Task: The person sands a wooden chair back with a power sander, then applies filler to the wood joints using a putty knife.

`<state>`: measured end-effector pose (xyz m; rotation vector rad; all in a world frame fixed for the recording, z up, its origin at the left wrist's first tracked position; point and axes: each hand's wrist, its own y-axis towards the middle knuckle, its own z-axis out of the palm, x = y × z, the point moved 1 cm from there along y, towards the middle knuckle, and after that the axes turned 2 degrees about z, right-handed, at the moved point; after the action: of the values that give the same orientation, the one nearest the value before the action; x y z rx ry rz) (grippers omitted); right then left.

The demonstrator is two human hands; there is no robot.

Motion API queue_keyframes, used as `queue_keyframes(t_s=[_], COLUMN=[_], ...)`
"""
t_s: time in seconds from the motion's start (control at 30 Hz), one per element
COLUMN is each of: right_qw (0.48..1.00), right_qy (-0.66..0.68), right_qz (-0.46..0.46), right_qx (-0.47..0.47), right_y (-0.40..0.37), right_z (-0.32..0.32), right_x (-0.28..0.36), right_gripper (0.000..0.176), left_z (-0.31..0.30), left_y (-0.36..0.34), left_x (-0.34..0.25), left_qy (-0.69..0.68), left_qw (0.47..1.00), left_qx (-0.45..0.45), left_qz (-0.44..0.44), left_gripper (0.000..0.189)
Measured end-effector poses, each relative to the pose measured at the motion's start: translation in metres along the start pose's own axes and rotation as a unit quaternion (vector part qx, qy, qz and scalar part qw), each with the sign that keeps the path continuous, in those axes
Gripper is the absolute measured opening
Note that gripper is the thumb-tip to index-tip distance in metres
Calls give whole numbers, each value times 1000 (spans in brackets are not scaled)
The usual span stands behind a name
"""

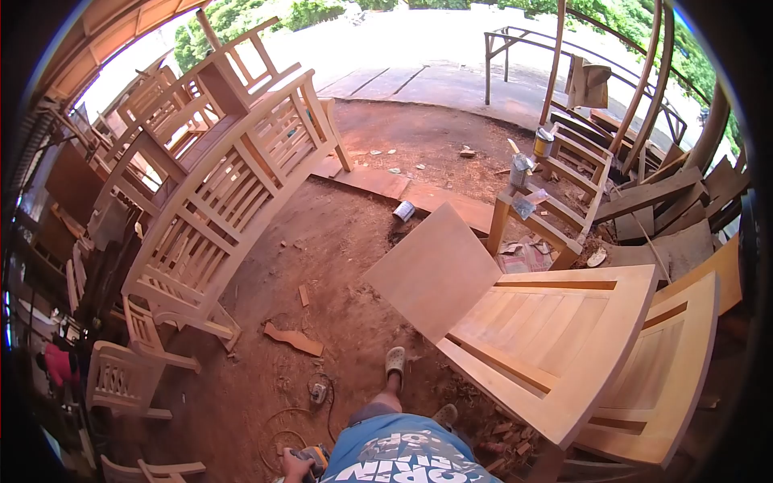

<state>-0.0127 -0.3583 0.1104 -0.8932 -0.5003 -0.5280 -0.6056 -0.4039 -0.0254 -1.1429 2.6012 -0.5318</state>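
Observation:
At the bottom edge, left of my blue shirt, my left hand (298, 464) is closed around an orange-and-dark power tool (320, 457), mostly cut off by the frame. A cord (270, 431) loops on the dirt beside it, near a small socket-like box (319, 393). My right hand is out of view. To the right of my feet leans a pale slatted wooden panel (555, 330), with a flat board (439, 270) at its far end. Behind it rests a second similar panel (656, 378).
A long slatted wooden bench (217, 201) and a small wooden chair (129, 378) stand on the left. A wooden frame (564, 189) carries cans (543, 143) at right, near scrap boards (668, 201). A tipped can (404, 211) and a wood offcut (294, 340) lie on the ground.

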Motion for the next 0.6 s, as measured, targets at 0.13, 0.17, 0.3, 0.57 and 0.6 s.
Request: queue_keyframes(t_s=[0.13,0.17,0.3,0.57,0.6], right_qw=[977,965,897,824,826], right_qy=[-199,-246,-430,-537,-533], right_qz=[67,81,96,115,131], right_qx=[-38,-42,12,138,132], right_y=[21,25,39,81,86], right_z=[-55,-69,-117,-142,-143], right_x=[-77,-94,-147,-171,-171], right_gripper=[32,31,27,25,24], left_z=[3,7,11,2,2], left_y=[-2,1,5,1,2], left_x=[-8,-7,-21,-38,-38], left_qy=[-22,-25,-41,-70,-72], left_qw=[999,1000,999,997,997], left_qx=[19,13,-3,-12,-9], left_qz=[-16,-8,16,29,29], left_gripper=[76,76,74,72,72])
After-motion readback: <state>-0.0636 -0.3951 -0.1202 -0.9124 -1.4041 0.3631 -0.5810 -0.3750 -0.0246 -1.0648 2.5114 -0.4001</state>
